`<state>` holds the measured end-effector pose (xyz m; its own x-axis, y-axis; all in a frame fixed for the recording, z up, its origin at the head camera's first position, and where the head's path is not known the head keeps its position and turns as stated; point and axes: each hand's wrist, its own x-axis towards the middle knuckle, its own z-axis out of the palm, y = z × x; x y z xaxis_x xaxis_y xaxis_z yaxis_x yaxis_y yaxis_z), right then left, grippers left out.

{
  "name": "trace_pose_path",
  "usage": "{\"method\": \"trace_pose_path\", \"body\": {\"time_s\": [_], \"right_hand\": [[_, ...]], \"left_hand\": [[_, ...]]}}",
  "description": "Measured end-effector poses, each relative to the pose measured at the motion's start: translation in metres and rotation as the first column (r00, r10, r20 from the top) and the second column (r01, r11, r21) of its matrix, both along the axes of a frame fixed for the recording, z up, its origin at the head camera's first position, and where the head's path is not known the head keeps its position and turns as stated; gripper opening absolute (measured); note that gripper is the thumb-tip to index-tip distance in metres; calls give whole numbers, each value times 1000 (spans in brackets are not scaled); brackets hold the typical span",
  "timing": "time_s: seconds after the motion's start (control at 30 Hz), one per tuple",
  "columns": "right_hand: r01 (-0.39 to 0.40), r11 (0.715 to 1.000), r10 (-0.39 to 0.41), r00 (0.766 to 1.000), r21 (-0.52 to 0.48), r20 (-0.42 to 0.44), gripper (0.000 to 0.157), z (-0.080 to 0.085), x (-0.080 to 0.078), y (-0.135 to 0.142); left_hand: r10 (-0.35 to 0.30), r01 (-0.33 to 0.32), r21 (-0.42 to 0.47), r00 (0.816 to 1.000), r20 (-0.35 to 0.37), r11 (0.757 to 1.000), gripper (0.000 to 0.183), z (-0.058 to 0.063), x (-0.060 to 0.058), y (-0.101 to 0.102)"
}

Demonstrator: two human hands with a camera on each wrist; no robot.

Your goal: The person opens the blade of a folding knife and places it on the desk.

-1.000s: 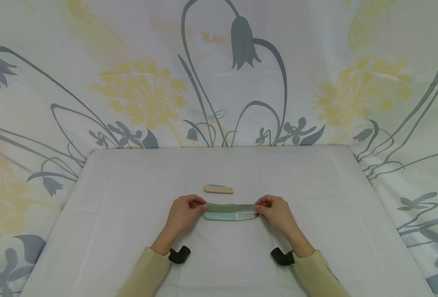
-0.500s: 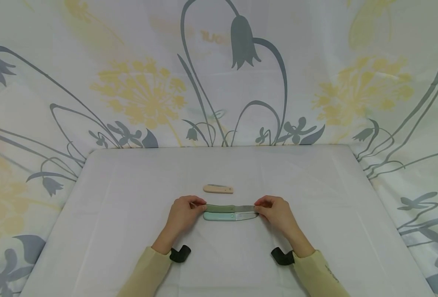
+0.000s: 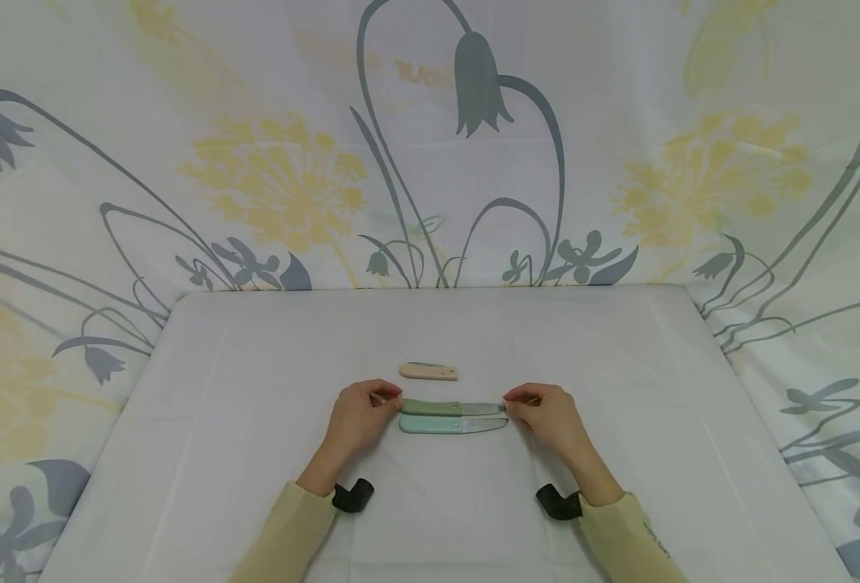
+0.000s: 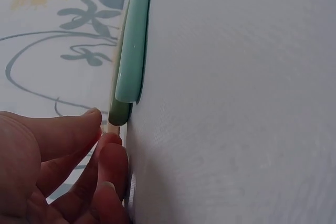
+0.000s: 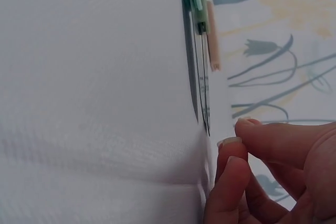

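On the white table lie two unfolded pocket knives, side by side with blades pointing right: an olive-green one [image 3: 432, 407] and, nearer me, a mint-green one [image 3: 430, 425]. My left hand [image 3: 359, 417] is beside the olive handle's end; the left wrist view shows thumb and fingers parted, holding nothing. Just off the olive blade's tip is my right hand [image 3: 549, 417], its fingertips apart from the blade [image 5: 207, 103] in the right wrist view. Behind both knives lies a folded beige pocket knife [image 3: 427, 372], its blade tucked along the handle.
A white cloth covers the table [image 3: 270, 340], its far edge meeting a floral curtain [image 3: 415, 202] that also hangs at both sides. Black wrist mounts [image 3: 353, 495] stick inward from the cuffs of the yellow-green sleeves.
The olive knife has been set down and let go beside the mint one. My left hand has shifted slightly left and my right hand slightly right, off its ends.
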<state>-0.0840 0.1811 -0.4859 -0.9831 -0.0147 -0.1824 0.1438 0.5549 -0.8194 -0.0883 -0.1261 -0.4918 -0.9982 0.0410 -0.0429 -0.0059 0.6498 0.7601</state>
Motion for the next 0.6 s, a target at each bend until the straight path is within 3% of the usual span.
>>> {"method": "trace_pose_path", "body": {"time_s": [0.6], "right_hand": [[-13,1000,10,995,-28,-102,18,2,-17,-18]], "left_hand": [[73,-69,126,997,-26,990,17,1,-21,-3]]}}
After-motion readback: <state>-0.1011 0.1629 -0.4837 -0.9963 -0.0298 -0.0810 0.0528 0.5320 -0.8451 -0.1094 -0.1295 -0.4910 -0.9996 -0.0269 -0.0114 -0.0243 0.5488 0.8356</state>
